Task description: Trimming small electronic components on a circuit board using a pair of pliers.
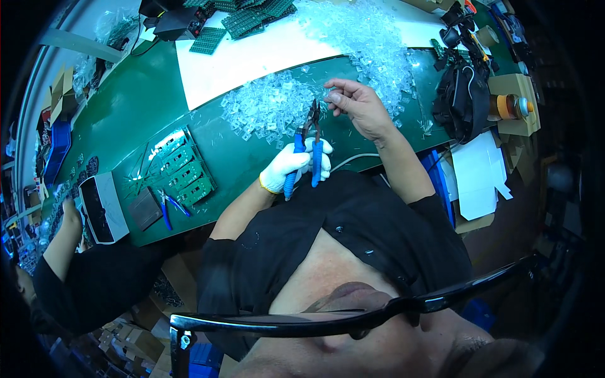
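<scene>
My left hand (287,169), in a white glove, is closed round the blue handles of a pair of pliers (316,146). The jaws point away from me, at the near right edge of a pile of small clear plastic pieces (268,104). Just right of the jaws is my bare right hand (359,108), its fingers curled and thumb and fingertips close together. Whatever lies between those fingertips is too small to make out. A larger heap of clear pieces (378,44) spreads beyond the right hand.
Green circuit boards (183,170) and blue-handled cutters (170,208) lie left on the green table (113,145). More boards (252,19) are stacked on a white sheet (214,69). A black bag (457,101) and a bottle (513,107) stand right. Another person's arm (66,236) works far left.
</scene>
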A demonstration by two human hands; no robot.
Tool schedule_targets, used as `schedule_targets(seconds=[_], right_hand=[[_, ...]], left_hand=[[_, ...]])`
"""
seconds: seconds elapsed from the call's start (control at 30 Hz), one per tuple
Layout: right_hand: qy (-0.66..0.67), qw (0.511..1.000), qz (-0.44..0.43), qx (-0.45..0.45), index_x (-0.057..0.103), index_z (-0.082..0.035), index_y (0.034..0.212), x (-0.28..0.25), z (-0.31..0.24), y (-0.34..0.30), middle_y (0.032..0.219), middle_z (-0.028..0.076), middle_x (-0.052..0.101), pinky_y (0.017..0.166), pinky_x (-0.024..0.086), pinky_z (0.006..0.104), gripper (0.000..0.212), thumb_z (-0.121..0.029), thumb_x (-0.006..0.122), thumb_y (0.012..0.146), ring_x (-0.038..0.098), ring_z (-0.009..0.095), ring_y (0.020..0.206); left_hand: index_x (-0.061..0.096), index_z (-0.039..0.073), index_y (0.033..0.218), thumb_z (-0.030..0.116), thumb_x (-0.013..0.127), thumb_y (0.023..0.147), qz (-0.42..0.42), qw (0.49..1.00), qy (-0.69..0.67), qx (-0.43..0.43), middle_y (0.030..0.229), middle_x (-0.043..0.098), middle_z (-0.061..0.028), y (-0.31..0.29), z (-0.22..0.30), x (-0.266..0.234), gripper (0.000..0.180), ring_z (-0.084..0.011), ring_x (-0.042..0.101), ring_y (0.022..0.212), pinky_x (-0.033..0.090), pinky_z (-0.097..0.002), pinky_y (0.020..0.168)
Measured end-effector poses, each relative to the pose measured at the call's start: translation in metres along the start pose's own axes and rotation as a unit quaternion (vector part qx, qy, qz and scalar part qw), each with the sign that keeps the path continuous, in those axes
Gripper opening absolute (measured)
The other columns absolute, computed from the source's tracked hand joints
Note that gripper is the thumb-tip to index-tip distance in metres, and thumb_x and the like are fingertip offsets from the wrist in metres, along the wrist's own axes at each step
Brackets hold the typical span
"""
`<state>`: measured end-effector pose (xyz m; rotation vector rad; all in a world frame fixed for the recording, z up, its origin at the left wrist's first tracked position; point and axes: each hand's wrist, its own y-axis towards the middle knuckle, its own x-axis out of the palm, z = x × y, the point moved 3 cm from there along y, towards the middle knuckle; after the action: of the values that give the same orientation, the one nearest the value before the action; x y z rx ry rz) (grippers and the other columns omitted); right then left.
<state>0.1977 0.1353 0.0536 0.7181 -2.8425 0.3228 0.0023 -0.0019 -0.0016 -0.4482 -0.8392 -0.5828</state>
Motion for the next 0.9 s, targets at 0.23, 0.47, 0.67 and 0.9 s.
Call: schedule_targets(seconds=[0.23,0.47,0.67,0.9], right_hand=[[0.087,0.993,-0.058,0.053,0.068,0.0,0.139,0.002,0.011,-0.003,0.112,0.004,0.07,0.085,0.055,0.0267,0.031,-0.012,0.066,0.111,0.066,0.011,0.097],[0.161,0.985,-0.044,0.049,0.068,-0.003,0.127,0.006,0.009,-0.004,0.111,0.005,0.071,0.085,0.056,0.0283,0.02,-0.008,0.069,0.108,0.07,0.014,0.1],[0.128,0.991,0.015,0.042,0.067,-0.005,0.119,0.013,0.006,-0.008,0.099,0.002,0.071,0.077,0.056,0.0254,0.017,-0.008,0.075,0.104,0.071,0.013,0.09],[-0.007,0.998,0.041,-0.039,0.071,-0.004,0.112,0.021,0.01,-0.01,0.095,0.0,0.071,0.071,0.053,0.0231,0.019,-0.008,0.084,0.098,0.063,0.006,0.083]], left_hand=[[0.053,-0.004,0.148,0.056,0.083,0.089,0.005,1.0,0.003,0.001,0.118,0.074,-0.0166,0.001,-0.001,0.001,0.089,-0.0303,0.075,0.107,0.06,-0.0424,0.089],[0.053,-0.004,0.147,0.056,0.083,0.089,0.004,1.0,0.009,0.002,0.117,0.074,-0.0165,0.0,-0.001,0.001,0.089,-0.0299,0.075,0.106,0.06,-0.0422,0.089],[0.053,-0.004,0.147,0.056,0.084,0.088,0.013,1.0,0.011,0.002,0.117,0.074,-0.016,0.0,-0.001,0.002,0.09,-0.0294,0.075,0.106,0.06,-0.0417,0.089],[0.054,-0.004,0.147,0.054,0.085,0.087,0.018,1.0,0.01,0.005,0.117,0.075,-0.0149,-0.002,0.0,0.006,0.089,-0.0293,0.075,0.106,0.06,-0.0418,0.09]])
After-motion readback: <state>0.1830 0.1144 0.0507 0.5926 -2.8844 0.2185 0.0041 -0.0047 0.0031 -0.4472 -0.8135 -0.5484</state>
